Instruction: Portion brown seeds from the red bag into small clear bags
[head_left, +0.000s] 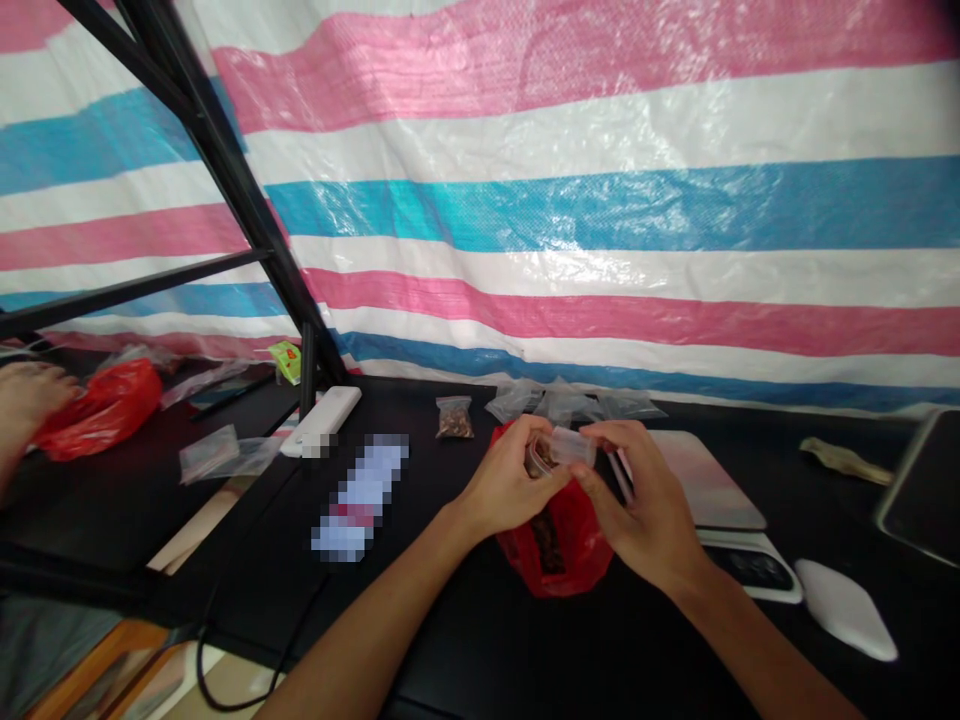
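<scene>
My left hand (504, 488) is closed around a small clear zip bag (539, 456) with brown bits showing at its mouth. In my right hand (639, 505) is a small clear plastic cup (573, 447), tilted at the bag's opening. Both hands are over a red plastic bag (592, 560) on the black table, with dark brown pieces (547, 545) inside it. Behind my left hand lies a filled zip bag (454, 418) of similar brown bits. To the right of my right hand stands a kitchen scale (709, 480) with a flat plate.
Clear plastic bags (559, 400) lie by the striped sheet (600, 220). A blurred-out phone-like object (360, 500) and a white power bank (324, 420) are left; a white rounded case (846, 608) is right. Another person's hand (34, 395) touches a red bag (105, 410) beyond the black frame (247, 210).
</scene>
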